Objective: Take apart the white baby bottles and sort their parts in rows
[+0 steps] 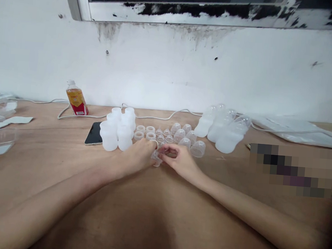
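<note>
My left hand (143, 152) is closed around a pale collar ring (156, 143), mostly hidden by the fingers. My right hand (176, 158) pinches at a clear silicone nipple (157, 163) that sits between both hands, just under the ring. Whether the nipple is inside the ring cannot be made out. Behind my hands stand several more collar rings (139, 135), several loose clear nipples (169, 139) and several transparent dome caps (198, 148). White bottle bodies (110, 135) are grouped left of my left hand. Capped bottles (227, 137) stand to the right.
A dark phone (94, 133) lies beside the white bodies. Further back are a drink bottle (77, 99) and a white cable (166, 118) along the wall. Plastic bags (294, 131) lie at right, small open plastic boxes (3, 142) at left. A blurred-out patch (291, 171) covers something at right.
</note>
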Tool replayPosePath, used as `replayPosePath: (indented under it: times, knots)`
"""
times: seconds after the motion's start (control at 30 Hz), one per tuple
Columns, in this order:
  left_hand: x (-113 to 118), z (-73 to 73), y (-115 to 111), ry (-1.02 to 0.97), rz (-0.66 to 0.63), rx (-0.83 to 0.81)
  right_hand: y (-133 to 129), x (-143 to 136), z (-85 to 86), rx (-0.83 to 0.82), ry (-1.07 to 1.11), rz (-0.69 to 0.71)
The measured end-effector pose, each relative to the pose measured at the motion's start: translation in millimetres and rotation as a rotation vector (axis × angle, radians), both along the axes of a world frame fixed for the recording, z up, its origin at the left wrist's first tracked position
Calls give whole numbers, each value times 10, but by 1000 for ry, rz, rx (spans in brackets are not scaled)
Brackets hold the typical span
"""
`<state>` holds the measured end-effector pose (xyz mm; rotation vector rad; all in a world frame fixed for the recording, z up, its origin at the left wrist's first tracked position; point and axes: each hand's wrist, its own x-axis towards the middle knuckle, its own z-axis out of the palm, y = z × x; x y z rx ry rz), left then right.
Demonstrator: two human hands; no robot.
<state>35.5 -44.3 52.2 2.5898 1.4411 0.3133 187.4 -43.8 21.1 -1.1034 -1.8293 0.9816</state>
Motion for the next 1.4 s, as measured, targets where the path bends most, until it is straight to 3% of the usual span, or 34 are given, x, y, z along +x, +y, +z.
replayPosePath:
  times: [0.2, 0.37, 0.43, 0.5, 0.67, 0.77, 0.97, 1.23, 1.4]
  knots:
    - [-41, -51, -24, 50, -79, 11, -24, -43, -1, -514, 337, -27]
    - [-33, -35, -54, 99, -129, 5, -13, 7, 26, -645, 406, 55]
    - [-71, -43, -25, 100, -133, -31, -10, 39, 96, -571, 333, 131]
    - [-128, -51, 10, 102, -149, -65, 4, 89, 199, -356, 153, 178]
    - [-198, -46, -15, 306, -29, 58, 128, 270, 353, 463, -608, 3]
    - [-162, -52, -53, 429, 42, 112, 227, 341, 257, 685, -915, -56]
    - [-123, -117, 40, 484, 121, 151, 351, 368, 32, 834, -1144, -136]
    - [-98, -97, 60, 442, 123, 193, 403, 399, -7, 829, -1144, -231]
    - [-106, -176, 100, 415, 101, 218, 450, 407, -70, 794, -1089, -245]
